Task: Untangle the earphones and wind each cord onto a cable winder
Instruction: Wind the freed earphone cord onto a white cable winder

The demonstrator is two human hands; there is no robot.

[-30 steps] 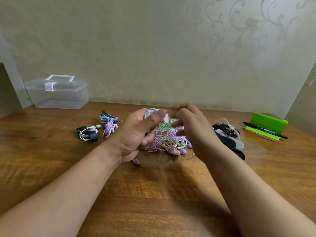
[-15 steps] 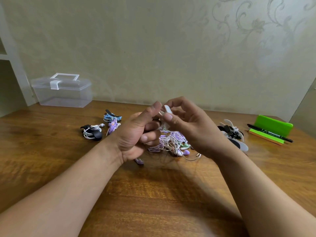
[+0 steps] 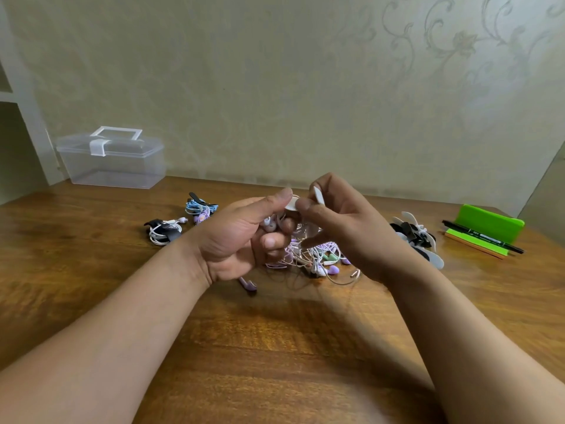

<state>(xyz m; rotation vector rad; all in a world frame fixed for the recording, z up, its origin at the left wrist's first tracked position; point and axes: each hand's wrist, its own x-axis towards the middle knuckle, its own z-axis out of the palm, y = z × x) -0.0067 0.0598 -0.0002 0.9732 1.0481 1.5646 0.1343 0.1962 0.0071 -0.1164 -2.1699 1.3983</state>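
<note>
Above the half-hidden earphone tangle (image 3: 318, 261), left hand (image 3: 238, 237) and right hand (image 3: 345, 228) fingers pinch seemingly one white cable winder (image 3: 318, 195).

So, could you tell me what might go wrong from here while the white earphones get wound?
1. The cord of the white earbuds held in the left hand seems to run down into the tangle; winding now may tighten knots or drag it along.
2. The right hand only pinches the white winder, so it could slip out.
</note>
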